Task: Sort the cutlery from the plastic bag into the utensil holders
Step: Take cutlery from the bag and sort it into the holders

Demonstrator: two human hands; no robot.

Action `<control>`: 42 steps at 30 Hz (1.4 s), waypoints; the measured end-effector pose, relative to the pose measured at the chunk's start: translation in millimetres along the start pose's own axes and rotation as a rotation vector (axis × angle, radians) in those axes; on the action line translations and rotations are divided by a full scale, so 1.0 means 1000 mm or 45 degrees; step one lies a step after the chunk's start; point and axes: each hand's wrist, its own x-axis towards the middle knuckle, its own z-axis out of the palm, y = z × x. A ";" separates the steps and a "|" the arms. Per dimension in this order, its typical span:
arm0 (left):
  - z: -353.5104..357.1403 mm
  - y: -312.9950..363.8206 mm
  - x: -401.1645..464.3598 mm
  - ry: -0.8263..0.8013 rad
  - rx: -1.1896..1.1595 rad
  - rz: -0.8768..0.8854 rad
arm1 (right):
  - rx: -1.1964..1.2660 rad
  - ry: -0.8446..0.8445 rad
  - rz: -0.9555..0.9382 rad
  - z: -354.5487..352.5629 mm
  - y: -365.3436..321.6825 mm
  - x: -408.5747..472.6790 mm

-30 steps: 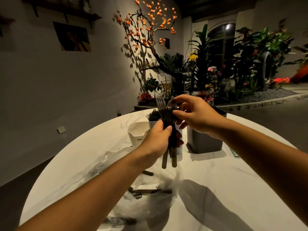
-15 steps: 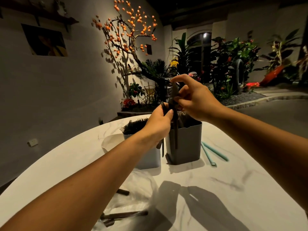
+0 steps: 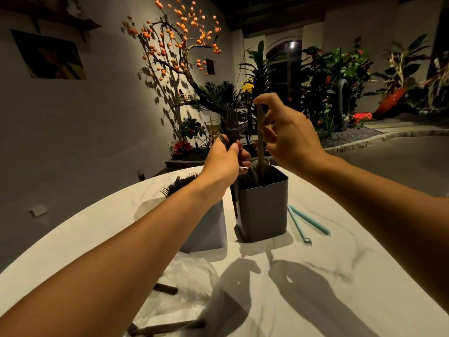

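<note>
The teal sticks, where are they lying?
In the head view, the teal sticks lie flat on the white table, right of the dark utensil holder.

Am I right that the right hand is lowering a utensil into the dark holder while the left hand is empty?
Not quite. The head view shows the left hand holding a bunch of forks, not empty. The rest stands: the right hand pinches a utensil upright, its lower end inside the dark holder.

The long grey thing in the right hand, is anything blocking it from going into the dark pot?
Nothing visible does. The right hand pinches the utensil upright, its lower end already inside the open top of the dark holder, beside cutlery standing there.
</note>
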 end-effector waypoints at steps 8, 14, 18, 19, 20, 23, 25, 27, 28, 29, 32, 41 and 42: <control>-0.010 -0.017 -0.009 -0.190 -0.029 -0.062 | -0.324 -0.487 0.089 0.030 0.014 -0.015; -0.019 -0.015 -0.014 -0.255 -0.039 -0.134 | 0.653 -0.405 0.449 0.017 -0.014 0.000; -0.026 -0.011 -0.028 -0.186 -0.028 -0.142 | 0.692 -0.424 0.422 0.019 -0.029 -0.002; -0.028 -0.012 -0.030 -0.166 -0.011 -0.122 | 0.692 -0.422 0.424 0.019 -0.031 -0.003; -0.032 -0.012 -0.032 -0.141 0.004 -0.100 | 0.687 -0.439 0.427 0.020 -0.034 -0.004; -0.045 -0.012 -0.031 0.013 0.110 -0.059 | 0.670 -0.548 0.400 0.022 -0.043 -0.010; -0.057 -0.013 -0.030 0.026 0.162 -0.083 | 0.684 -0.570 0.369 0.024 -0.051 -0.012; -0.068 -0.013 -0.033 -0.058 0.108 -0.134 | 0.710 -0.570 0.353 0.026 -0.060 -0.011; -0.071 -0.012 -0.034 -0.066 0.040 -0.155 | 0.739 -0.569 0.359 0.027 -0.063 -0.010; -0.075 -0.012 -0.036 -0.036 -0.019 -0.163 | 0.772 -0.576 0.367 0.027 -0.067 -0.009; -0.083 -0.011 -0.039 0.070 0.062 -0.118 | 0.848 -0.621 0.364 0.030 -0.076 -0.008; -0.106 -0.009 -0.045 0.102 -0.049 -0.021 | 0.654 -0.540 0.268 0.045 -0.090 -0.003; -0.107 -0.008 -0.045 0.073 -0.072 -0.007 | 0.622 -0.504 0.242 0.047 -0.092 -0.001</control>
